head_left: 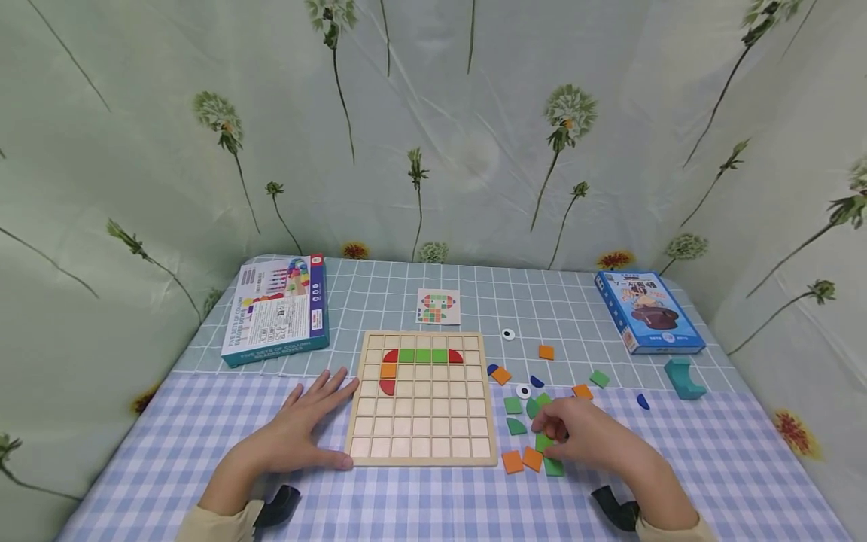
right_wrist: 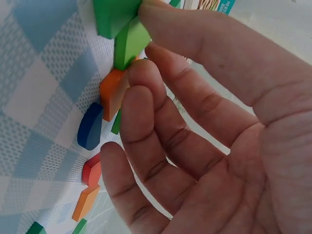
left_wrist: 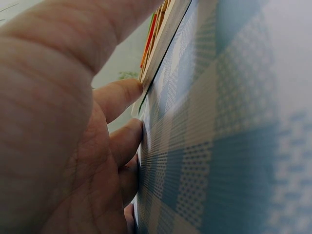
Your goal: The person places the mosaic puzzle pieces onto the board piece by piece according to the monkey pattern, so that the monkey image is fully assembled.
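A wooden grid board lies in front of me. Red rounded tiles, three green squares and an orange square fill some of its upper cells. My left hand is spread flat at the board's left side, thumb and index fingertip touching its edge. Right of the board, my right hand is over loose tiles, its fingers loosely bent. Thumb and index finger stand apart around a light green square tile; the thumb tip meets a darker green tile. No tile looks pinched.
Behind the board lies a picture card. Orange tiles, blue half-round tiles and eye discs are scattered to the right. Boxes stand at back left and back right, with a teal curved block nearby.
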Action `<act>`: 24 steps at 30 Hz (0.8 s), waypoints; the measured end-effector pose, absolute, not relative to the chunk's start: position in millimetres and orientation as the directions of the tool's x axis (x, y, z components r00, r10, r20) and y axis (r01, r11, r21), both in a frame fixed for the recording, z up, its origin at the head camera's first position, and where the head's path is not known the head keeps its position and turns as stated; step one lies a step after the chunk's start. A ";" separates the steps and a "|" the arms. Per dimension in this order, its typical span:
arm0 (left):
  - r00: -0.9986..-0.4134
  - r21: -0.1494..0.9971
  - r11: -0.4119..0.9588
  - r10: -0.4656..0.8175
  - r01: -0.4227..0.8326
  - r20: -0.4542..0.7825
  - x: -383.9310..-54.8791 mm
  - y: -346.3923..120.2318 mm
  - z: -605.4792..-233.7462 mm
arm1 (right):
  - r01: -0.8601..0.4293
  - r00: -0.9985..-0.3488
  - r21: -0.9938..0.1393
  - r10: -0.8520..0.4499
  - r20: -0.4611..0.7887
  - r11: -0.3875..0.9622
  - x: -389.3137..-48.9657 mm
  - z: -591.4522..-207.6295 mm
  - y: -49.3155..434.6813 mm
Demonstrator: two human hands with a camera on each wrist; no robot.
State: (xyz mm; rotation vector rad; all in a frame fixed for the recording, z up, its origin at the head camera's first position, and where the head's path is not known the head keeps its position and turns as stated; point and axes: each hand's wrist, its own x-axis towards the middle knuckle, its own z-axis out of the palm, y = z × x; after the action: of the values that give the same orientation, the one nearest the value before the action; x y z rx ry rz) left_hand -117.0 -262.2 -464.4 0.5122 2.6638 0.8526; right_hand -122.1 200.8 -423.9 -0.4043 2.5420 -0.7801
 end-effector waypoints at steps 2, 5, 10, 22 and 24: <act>-0.893 0.603 0.759 0.418 0.243 -0.166 -117.0 -262.5 -465.5 | -0.129 -0.861 -0.583 -0.382 -0.335 0.802 -121.8 -424.8 200.1; -0.892 0.603 0.758 0.421 0.249 -0.162 -116.8 -263.2 -466.4 | -0.113 -0.870 -0.570 -0.359 -0.339 0.814 -121.8 -425.9 199.1; -0.893 0.602 0.759 0.419 0.246 -0.163 -116.2 -263.1 -466.1 | -0.091 -0.889 -0.533 -0.310 -0.338 0.841 -122.2 -427.4 197.5; -0.893 0.607 0.754 0.423 0.251 -0.156 -115.5 -263.2 -465.0 | -0.068 -0.913 -0.458 -0.241 -0.330 0.886 -121.9 -428.6 195.0; -0.894 0.609 0.754 0.420 0.247 -0.157 -115.5 -263.7 -465.2 | -0.064 -0.914 -0.447 -0.232 -0.332 0.892 -122.6 -429.5 194.6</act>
State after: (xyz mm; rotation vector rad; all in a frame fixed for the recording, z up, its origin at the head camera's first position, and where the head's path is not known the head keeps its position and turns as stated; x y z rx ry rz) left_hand -115.5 -263.7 -465.2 0.5199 2.6681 0.8675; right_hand -122.6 194.6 -429.5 -0.2185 2.6773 -0.6144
